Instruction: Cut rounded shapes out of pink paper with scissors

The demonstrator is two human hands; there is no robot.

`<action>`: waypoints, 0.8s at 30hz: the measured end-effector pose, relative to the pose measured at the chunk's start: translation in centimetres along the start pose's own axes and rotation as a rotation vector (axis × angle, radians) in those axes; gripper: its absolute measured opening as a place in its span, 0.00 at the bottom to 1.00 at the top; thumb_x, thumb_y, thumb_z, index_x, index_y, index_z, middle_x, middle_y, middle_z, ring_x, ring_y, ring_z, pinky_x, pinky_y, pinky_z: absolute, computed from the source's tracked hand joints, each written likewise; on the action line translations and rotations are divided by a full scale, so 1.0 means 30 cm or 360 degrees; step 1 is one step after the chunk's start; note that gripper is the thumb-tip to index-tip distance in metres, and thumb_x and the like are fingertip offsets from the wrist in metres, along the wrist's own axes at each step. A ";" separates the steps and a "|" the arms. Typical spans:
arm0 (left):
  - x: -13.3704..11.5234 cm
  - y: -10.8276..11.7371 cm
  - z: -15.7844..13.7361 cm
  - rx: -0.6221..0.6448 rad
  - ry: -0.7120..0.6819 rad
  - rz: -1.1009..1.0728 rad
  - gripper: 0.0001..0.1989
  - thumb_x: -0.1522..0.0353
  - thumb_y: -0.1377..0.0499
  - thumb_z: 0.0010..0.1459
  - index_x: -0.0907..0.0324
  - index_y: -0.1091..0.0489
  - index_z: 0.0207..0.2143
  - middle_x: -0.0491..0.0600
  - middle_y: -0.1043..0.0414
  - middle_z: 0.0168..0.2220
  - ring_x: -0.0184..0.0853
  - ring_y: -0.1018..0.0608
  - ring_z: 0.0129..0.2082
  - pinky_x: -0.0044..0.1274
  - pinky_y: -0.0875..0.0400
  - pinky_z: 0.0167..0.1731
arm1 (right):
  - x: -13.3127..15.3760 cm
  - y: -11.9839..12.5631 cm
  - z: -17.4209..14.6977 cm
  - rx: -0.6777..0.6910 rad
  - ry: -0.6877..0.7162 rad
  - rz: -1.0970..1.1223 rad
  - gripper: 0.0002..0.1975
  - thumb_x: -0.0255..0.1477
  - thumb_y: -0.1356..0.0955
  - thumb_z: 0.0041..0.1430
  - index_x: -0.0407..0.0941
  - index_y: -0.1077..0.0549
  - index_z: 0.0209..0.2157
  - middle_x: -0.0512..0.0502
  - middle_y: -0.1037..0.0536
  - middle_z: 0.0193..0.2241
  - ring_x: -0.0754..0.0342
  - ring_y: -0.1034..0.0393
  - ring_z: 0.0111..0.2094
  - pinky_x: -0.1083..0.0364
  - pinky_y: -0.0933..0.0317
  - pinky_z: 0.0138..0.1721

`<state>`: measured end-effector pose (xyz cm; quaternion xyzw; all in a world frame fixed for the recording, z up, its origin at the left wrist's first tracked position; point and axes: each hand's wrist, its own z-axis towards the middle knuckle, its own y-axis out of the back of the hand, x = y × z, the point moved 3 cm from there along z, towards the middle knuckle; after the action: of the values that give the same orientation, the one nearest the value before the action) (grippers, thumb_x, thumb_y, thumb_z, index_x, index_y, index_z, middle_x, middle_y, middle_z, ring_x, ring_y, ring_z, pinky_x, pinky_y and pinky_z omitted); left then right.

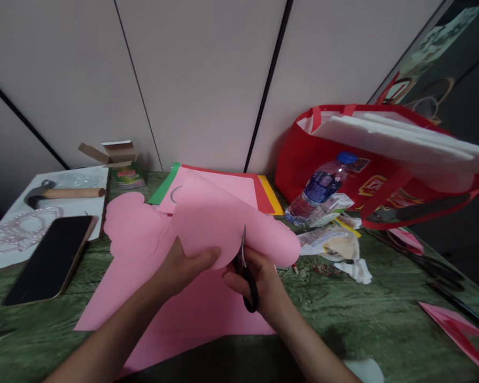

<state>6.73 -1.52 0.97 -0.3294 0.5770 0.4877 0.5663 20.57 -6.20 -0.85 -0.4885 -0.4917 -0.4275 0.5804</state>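
My left hand (pixel 191 266) pinches a sheet of pink paper (pixel 211 223), thumb on top and the other fingers hidden beneath it. The sheet is raised and curls over on its right side. In my right hand (pixel 263 282) is a pair of scissors (pixel 248 287) with black handles. Its blades point away from me and up, at a curved cut edge of the sheet. Below lie more pink sheets (pixel 199 319), and on the left rest pink cut-outs with scalloped edges (pixel 133 226).
To the left are a phone (pixel 51 260), a hammer (pixel 69 193), beads (pixel 24 229) and a small open box (pixel 125 170). A water bottle (pixel 321 189) and a red bag (pixel 299 154) holding white boards (pixel 399 138) stand at the right. A second pair of scissors (pixel 435 266) lies far right.
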 end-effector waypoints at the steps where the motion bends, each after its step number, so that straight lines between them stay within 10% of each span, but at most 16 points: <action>1: 0.000 0.000 0.001 -0.0003 0.0002 -0.0001 0.11 0.66 0.41 0.51 0.57 0.30 0.39 0.48 0.26 0.37 0.37 0.25 0.37 0.26 0.28 0.34 | 0.000 0.001 0.001 -0.0008 0.0005 -0.0005 0.18 0.40 0.28 0.42 0.45 0.39 0.23 0.54 0.39 0.20 0.59 0.47 0.21 0.57 0.50 0.22; 24: -0.006 -0.009 -0.003 0.0069 -0.0008 -0.0058 0.09 0.66 0.42 0.51 0.57 0.30 0.36 0.48 0.25 0.34 0.38 0.24 0.36 0.26 0.28 0.33 | -0.012 0.008 -0.001 -0.0002 -0.0080 0.0008 0.17 0.37 0.26 0.39 0.45 0.36 0.26 0.55 0.38 0.21 0.58 0.46 0.23 0.57 0.50 0.23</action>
<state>6.97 -1.71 1.10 -0.3262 0.5799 0.4657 0.5835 20.74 -6.19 -1.23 -0.5006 -0.5046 -0.4140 0.5687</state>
